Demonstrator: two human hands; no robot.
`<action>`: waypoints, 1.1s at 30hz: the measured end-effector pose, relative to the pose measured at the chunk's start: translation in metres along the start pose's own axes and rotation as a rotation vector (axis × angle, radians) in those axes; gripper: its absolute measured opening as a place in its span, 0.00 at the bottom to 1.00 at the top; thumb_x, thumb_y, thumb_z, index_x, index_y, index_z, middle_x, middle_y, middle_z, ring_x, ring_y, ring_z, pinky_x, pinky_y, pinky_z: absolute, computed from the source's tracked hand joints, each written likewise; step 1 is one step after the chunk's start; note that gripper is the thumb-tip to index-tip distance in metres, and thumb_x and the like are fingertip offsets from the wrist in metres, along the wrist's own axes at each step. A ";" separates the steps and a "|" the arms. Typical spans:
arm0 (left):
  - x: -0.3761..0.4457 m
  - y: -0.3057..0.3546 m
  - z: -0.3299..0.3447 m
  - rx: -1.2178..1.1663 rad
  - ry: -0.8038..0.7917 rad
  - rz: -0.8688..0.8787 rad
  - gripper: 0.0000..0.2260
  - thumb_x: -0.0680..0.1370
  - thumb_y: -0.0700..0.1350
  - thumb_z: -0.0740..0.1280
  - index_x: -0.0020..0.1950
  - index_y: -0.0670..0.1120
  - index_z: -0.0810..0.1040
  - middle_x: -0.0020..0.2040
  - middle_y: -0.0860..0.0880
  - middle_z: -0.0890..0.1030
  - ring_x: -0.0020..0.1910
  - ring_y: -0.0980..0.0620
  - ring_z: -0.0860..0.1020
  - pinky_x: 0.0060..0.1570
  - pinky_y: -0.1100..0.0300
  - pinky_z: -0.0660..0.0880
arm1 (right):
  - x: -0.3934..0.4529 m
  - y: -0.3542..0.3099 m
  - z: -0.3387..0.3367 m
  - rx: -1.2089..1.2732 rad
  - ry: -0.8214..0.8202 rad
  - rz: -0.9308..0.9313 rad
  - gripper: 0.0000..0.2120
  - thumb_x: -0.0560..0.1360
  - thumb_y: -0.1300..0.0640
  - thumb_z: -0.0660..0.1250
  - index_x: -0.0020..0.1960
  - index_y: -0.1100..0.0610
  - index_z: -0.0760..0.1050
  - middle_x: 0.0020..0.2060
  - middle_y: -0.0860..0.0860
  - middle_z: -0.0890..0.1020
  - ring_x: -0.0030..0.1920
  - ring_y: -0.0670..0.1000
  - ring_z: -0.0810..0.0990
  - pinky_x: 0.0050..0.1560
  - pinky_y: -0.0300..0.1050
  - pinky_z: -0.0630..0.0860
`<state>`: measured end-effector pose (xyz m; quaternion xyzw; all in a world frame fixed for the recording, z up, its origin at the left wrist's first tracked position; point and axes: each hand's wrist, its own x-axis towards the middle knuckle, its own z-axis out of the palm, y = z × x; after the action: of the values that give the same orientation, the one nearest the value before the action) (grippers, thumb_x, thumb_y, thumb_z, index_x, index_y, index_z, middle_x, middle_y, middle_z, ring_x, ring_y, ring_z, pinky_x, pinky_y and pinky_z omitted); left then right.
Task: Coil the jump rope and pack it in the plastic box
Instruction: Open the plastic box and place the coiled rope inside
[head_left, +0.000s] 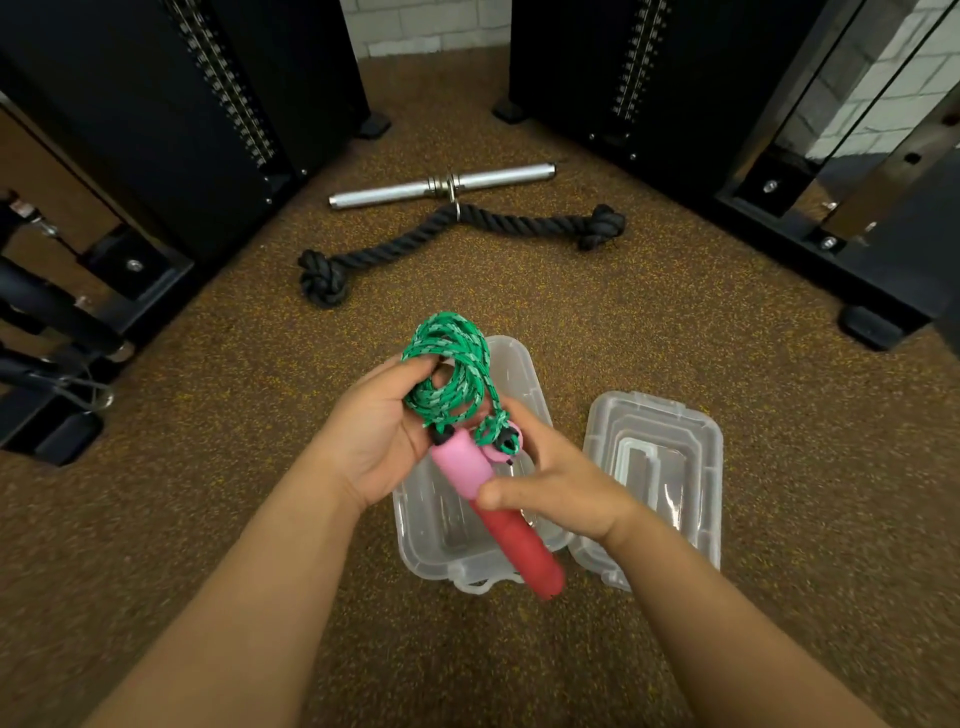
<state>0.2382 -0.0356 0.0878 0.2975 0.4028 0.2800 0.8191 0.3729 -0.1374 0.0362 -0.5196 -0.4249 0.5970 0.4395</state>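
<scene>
Clear glossy plastic box (441, 525); braided green rope (454, 364); speckled floor (727, 415).

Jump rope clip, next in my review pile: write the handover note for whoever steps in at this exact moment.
Left hand: holds the coiled green cord, fingers through the loops.
Right hand: grips the pink and red handles.
Jump rope is bunched in the air over the open plastic box on the floor; the lid lies to the right of the box.
Done: coiling, mostly.
Left: lower the bundle into the box, tuck the handles in, fit the lid.
</scene>
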 end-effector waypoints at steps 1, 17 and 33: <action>0.004 0.002 0.000 -0.010 0.006 0.008 0.12 0.80 0.40 0.58 0.59 0.36 0.73 0.46 0.38 0.81 0.36 0.46 0.84 0.37 0.54 0.82 | 0.000 0.002 0.001 -0.001 0.004 0.022 0.37 0.64 0.61 0.78 0.67 0.47 0.66 0.56 0.44 0.78 0.54 0.36 0.78 0.50 0.30 0.74; 0.126 -0.080 -0.065 0.237 0.482 -0.233 0.06 0.80 0.42 0.63 0.50 0.42 0.77 0.48 0.43 0.80 0.40 0.47 0.77 0.50 0.51 0.75 | 0.053 0.109 0.014 -0.269 0.368 0.367 0.49 0.67 0.58 0.74 0.74 0.48 0.42 0.57 0.54 0.73 0.50 0.53 0.77 0.45 0.44 0.74; 0.210 -0.167 -0.117 0.304 0.543 -0.309 0.17 0.68 0.52 0.66 0.53 0.45 0.77 0.51 0.42 0.82 0.48 0.41 0.82 0.55 0.43 0.77 | 0.089 0.163 0.014 -0.503 0.445 0.638 0.50 0.67 0.50 0.74 0.76 0.55 0.44 0.68 0.60 0.64 0.66 0.64 0.69 0.66 0.59 0.68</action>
<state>0.2873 0.0301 -0.1935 0.2662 0.6834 0.1584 0.6611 0.3393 -0.0936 -0.1413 -0.8302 -0.2708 0.4549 0.1747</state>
